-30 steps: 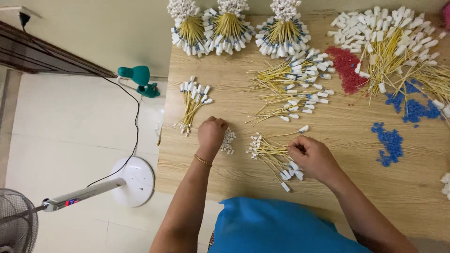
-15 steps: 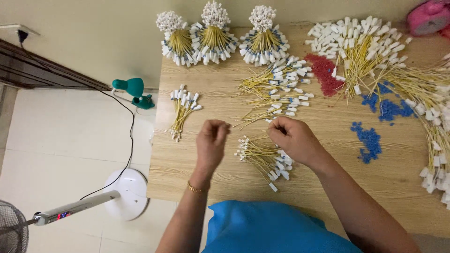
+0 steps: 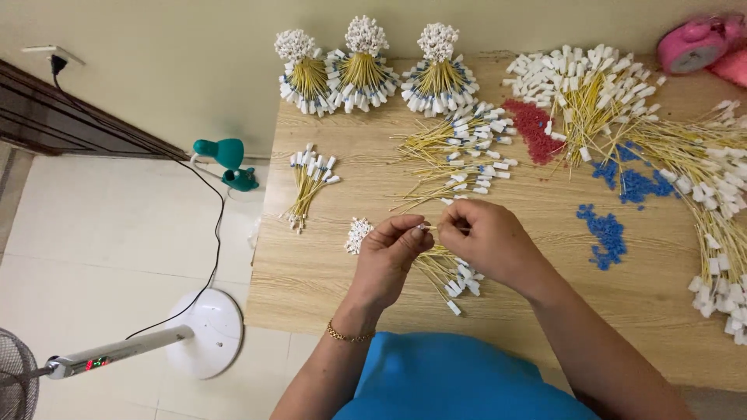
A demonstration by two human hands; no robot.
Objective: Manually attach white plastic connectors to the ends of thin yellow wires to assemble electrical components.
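Both your hands meet over the wooden table (image 3: 327, 272) — pinching one small white connector piece.

Your left hand (image 3: 393, 257) and right hand (image 3: 486, 241) close fingertips on the white connector (image 3: 424, 227), held just above the loose bundle of yellow cables (image 3: 447, 272) — a small pile of white caps (image 3: 358, 235) lies beside your left hand.

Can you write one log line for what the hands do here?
left hand: pinches yellow cord | right hand: pinches same cord | table: cord bundle beneath

Wooden table (image 3: 327, 272) against pale wall (image 3: 171, 47); white tiled floor (image 3: 101, 233); standing fan (image 3: 117, 354).
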